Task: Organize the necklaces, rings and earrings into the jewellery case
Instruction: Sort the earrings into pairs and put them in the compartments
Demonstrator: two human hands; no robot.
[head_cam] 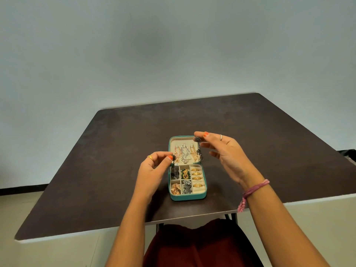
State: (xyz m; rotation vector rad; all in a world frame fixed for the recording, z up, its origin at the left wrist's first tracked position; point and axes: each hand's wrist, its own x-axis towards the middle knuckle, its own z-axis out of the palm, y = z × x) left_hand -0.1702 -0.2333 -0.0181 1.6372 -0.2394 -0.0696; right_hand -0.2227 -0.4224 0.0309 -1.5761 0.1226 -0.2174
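Note:
A teal jewellery case [187, 197] lies open on the dark table. Three necklaces [185, 154] hang in its raised lid. The right column of the tray holds several gold rings [196, 176]. Earrings fill the other compartments. My left hand [154, 170] pinches a dark dangling earring [175, 171] that hangs into the tray's top-left compartment. Above the lid's right edge, my right hand [223, 151] pinches a matching dark earring [199, 149], which dangles in the air.
The dark brown table [96, 170] reaches well beyond the case on every side. Its near edge runs just above my lap. A pale wall stands behind the table.

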